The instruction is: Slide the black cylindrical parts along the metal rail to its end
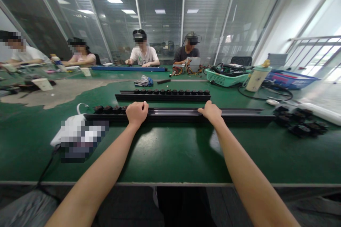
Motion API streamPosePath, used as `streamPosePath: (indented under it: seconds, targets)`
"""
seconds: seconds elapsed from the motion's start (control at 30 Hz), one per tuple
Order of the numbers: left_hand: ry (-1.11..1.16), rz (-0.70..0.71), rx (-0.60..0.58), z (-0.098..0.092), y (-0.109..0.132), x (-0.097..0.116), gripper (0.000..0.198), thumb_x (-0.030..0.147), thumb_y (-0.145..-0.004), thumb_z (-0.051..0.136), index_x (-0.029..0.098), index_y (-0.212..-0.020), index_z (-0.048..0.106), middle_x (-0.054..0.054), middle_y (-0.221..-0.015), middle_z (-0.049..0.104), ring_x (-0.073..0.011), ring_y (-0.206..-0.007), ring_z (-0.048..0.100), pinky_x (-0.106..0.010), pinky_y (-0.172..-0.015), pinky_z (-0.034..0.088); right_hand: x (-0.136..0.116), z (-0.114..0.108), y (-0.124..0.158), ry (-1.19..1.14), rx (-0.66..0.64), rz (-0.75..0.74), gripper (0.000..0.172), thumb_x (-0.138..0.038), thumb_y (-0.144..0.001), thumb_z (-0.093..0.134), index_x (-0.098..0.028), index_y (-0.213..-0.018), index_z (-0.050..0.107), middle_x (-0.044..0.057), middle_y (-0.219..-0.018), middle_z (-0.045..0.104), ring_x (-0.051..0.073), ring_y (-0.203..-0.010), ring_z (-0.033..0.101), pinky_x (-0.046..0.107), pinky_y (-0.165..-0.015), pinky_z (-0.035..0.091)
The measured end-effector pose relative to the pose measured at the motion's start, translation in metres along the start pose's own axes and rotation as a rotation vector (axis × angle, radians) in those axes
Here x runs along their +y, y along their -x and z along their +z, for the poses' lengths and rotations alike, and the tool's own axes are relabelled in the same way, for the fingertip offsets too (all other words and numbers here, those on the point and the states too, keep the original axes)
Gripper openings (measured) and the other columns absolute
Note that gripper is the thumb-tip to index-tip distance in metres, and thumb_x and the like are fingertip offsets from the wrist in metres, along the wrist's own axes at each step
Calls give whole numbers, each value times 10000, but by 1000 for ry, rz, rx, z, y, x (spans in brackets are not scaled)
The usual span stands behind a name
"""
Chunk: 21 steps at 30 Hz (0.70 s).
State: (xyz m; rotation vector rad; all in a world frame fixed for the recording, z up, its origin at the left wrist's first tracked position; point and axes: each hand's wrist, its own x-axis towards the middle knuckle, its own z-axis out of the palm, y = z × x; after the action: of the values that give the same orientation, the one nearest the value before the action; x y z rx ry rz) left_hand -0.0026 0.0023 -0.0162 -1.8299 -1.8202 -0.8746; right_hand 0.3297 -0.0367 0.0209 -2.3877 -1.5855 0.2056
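The rail (173,117) lies on the green table (170,156), lengthwise in front of the person. The left hand (136,114) is on it, the fingers curled, just beside some black parts (108,110); if they grip something, I cannot tell. The right hand (212,112) touches the rail with its fingertips (200,110); their grip is also not clear. A second rail (162,98) lies behind, and loose parts (301,130) lie near the right end.

Left hand (136,113) hides a stretch of the long black rail (173,117); can't see what its fingertips grip. Flat thing (87,138) beside the left forearm (112,163): pixelated, unreadable. Dark parts (302,130) at right blur together, no count. White bar (326,111) cut off by right edge.
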Motion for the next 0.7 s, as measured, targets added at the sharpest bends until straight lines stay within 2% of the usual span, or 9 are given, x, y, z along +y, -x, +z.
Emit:
streamPosePath:
  seconds: [0.2, 0.33, 0.5, 0.7]
  targets:
    - [2, -5, 8, -1, 0, 0, 520, 388, -1014, 357, 195, -858, 814, -125, -854, 745, -259, -802, 653, -356, -692, 376, 14, 4, -10, 8, -1, -147, 445, -381, -948, 616, -74, -1263, 544, 270, -1193, 705, 350, -1116, 695, 375, -856, 497]
    - [-12, -1, -5, -1, 1, 1, 525, 387, -1017, 348, 196, -850, 808, -123, -859, 747, -256, -803, 650, -356, -697, 378, 28, 14, -9, -9, 88, -176, 401, -460, -961, 584, -121, -1174, 563, 223, -1107, 731, 335, -1026, 706, 351, -792, 459]
    - [-14, 2, 2, 1, 1, 0, 540, 392, -1023, 334, 200, -850, 808, -123, -855, 744, -256, -802, 648, -361, -704, 379, 37, 25, -4, -13, 207, -238, 338, -504, -980, 535, -181, -1077, 557, 147, -948, 743, 315, -927, 702, 361, -817, 414]
    - [4, -7, -4, 1, 0, 1, 529, 393, -1015, 344, 191, -867, 810, -131, -863, 742, -263, -810, 645, -364, -710, 382, 40, 27, -4, -63, 225, -300, 296, -486, -973, 548, -196, -1033, 550, 136, -964, 743, 309, -935, 688, 364, -839, 393]
